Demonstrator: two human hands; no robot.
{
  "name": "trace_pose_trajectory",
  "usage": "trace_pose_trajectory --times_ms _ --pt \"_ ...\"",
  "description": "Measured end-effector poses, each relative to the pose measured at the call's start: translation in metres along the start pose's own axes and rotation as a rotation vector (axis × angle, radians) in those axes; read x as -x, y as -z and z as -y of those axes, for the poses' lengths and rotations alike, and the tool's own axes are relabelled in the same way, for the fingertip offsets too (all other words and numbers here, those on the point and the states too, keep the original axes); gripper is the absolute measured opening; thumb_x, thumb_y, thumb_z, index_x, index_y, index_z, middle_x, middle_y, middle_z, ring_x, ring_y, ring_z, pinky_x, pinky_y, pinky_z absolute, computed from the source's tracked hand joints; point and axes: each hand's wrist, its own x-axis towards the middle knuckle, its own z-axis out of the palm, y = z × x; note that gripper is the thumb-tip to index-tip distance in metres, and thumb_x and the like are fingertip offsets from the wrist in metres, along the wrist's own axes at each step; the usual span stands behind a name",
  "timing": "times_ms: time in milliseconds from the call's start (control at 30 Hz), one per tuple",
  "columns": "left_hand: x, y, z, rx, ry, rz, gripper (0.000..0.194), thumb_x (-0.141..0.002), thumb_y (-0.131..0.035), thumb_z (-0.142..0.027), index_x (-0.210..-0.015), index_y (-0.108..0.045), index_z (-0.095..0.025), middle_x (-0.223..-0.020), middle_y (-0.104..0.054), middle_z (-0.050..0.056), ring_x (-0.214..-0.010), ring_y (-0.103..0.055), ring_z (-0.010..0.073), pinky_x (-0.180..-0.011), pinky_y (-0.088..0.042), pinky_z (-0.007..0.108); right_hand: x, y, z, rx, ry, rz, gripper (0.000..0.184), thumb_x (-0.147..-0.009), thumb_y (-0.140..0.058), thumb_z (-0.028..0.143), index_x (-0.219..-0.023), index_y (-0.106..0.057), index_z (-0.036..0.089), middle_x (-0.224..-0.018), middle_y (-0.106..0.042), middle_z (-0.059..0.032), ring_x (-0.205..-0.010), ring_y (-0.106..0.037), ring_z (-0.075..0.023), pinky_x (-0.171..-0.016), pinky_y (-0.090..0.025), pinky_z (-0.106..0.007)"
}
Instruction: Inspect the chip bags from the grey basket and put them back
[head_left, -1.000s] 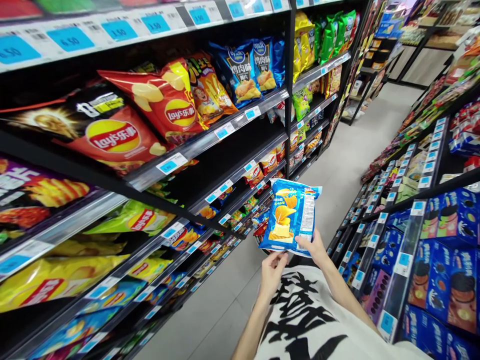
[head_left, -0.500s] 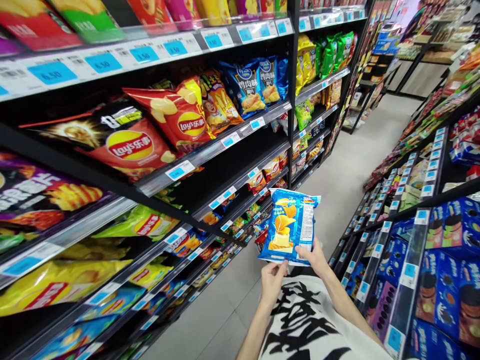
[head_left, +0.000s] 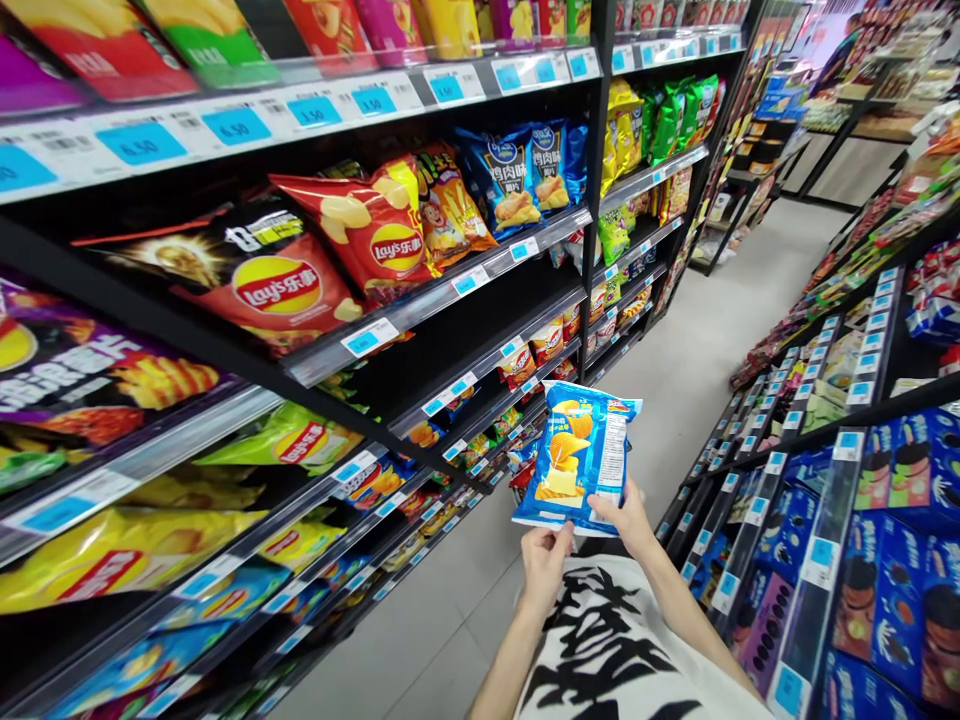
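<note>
A blue chip bag [head_left: 574, 455] with yellow chips pictured on it and a white text panel down its right side is held in front of my body. My left hand [head_left: 544, 565] pinches its bottom edge between thumb and fingers. Gripping the lower right side, my right hand [head_left: 626, 518] has its thumb on the face of the bag and the fingers hidden behind. The bag leans a little, top edge away from me, and looks sealed.
At left, a black shelf rack [head_left: 480, 275] carries rows of chip bags, including a red Lay's bag [head_left: 367, 225], with blue price tags. Blue snack packs [head_left: 892, 570] fill shelves on the right. A grey floor aisle [head_left: 720, 310] runs ahead between them toward a display stand [head_left: 739, 190].
The view has shifted slightly, so the upper shelves appear a little lower and further right. Both hands keep the same hold on the chip bag.
</note>
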Motion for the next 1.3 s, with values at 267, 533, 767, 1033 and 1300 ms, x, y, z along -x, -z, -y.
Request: trace_pose_trajectory --times_ms 267,533,767,1033,1300 --pt "0.001 -0.001 0.002 0.013 0.019 -0.016 0.056 -0.081 -0.08 -0.063 -0.054 -0.06 -0.019 -0.051 -0.055 -0.001 -0.051 -0.047 0.0123 -0.056 -0.039 0.026 -0.001 0.001 0.0 0.026 0.014 -0.019 0.087 -0.062 -0.099 0.048 -0.139 -0.064 0.028 -0.138 -0.076 -0.009 -0.129 -0.071 -0.0391 -0.11 -0.058 -0.054" --pt "-0.001 0.004 0.014 0.02 0.006 -0.005 0.051 -0.081 -0.079 -0.065 -0.066 -0.071 -0.017 -0.053 -0.058 -0.001 -0.052 -0.053 0.0138 -0.058 -0.043 0.026 -0.004 0.008 -0.008 0.068 0.013 0.016 0.085 -0.065 -0.097 0.051 -0.14 -0.064 0.027 -0.136 -0.077 -0.0108 -0.117 -0.076 -0.038 -0.1 -0.063 -0.052" --pt "-0.004 0.002 0.017 0.025 0.006 -0.008 0.048 -0.08 -0.081 -0.064 -0.071 -0.074 -0.017 -0.051 -0.054 -0.003 -0.05 -0.05 0.0125 -0.056 -0.042 0.025 -0.006 0.009 -0.01 0.064 0.021 -0.021 0.087 -0.065 -0.097 0.054 -0.141 -0.063 0.029 -0.139 -0.076 -0.0101 -0.124 -0.073 -0.039 -0.104 -0.062 -0.054" --pt "-0.007 0.001 0.016 0.132 -0.006 -0.043 0.041 -0.081 -0.084 -0.057 -0.082 -0.072 -0.018 -0.052 -0.051 -0.006 -0.049 -0.047 0.0107 -0.055 -0.043 0.023 -0.008 0.012 -0.008 0.021 -0.041 -0.046 0.086 -0.062 -0.099 0.052 -0.136 -0.066 0.026 -0.133 -0.079 -0.0118 -0.121 -0.075 -0.0407 -0.103 -0.062 -0.055" --pt "-0.004 0.0 0.008 0.24 0.007 0.006 0.042 -0.083 -0.083 -0.058 -0.087 -0.073 -0.017 -0.053 -0.052 -0.006 -0.05 -0.048 0.0104 -0.055 -0.043 0.024 -0.008 0.009 -0.005 0.002 -0.065 -0.072 0.085 -0.058 -0.1 0.052 -0.132 -0.069 0.025 -0.127 -0.081 -0.0108 -0.114 -0.077 -0.0394 -0.099 -0.064 -0.054"
